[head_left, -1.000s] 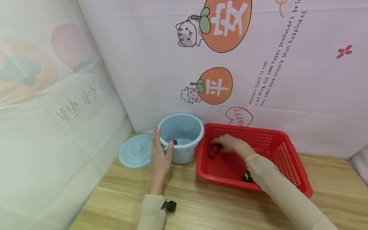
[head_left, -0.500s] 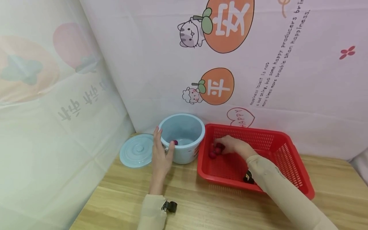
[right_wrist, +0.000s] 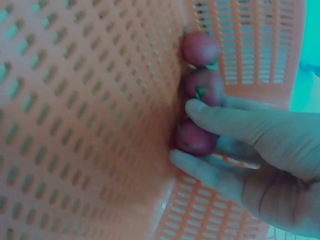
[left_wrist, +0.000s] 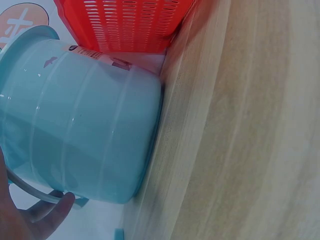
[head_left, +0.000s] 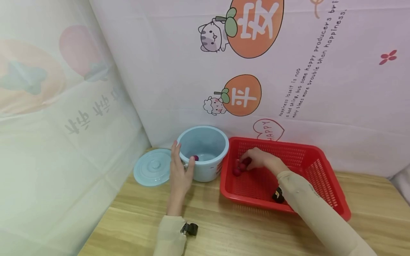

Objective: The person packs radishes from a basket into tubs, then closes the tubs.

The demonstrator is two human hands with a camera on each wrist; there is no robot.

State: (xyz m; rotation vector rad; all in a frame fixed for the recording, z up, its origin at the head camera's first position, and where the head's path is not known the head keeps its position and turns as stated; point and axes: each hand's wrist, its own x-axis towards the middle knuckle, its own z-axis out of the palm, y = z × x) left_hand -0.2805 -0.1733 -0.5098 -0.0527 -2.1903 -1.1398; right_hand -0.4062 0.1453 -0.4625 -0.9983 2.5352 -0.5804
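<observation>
A light blue bucket [head_left: 205, 170] stands upright with a small round red radish [head_left: 196, 158] inside. My left hand [head_left: 180, 177] rests along its left side, thumb and fingers spread; in the left wrist view, fingertips [left_wrist: 65, 202] touch near the bucket's handle [left_wrist: 35, 192]. Inside the red plastic basket [head_left: 285, 206], my right hand [head_left: 257, 159] reaches into the left end. Its thumb and fingers pinch one radish [right_wrist: 195, 137], seen best in the right wrist view. Two more radishes, a middle one [right_wrist: 204, 87] with a green stem stub and a far one [right_wrist: 200, 48], lie beside it in a row.
A round blue lid [head_left: 153, 167] lies on the wooden table [head_left: 221, 227] left of the bucket. The basket sits right against the bucket's right side. A printed cloth [head_left: 179, 64] hangs close behind both containers, and another cloth [head_left: 64, 142] closes off the left.
My right fingers have shifted slightly to the right in the basket's left corner and closed around a radish. My left hand stays at the bucket.
</observation>
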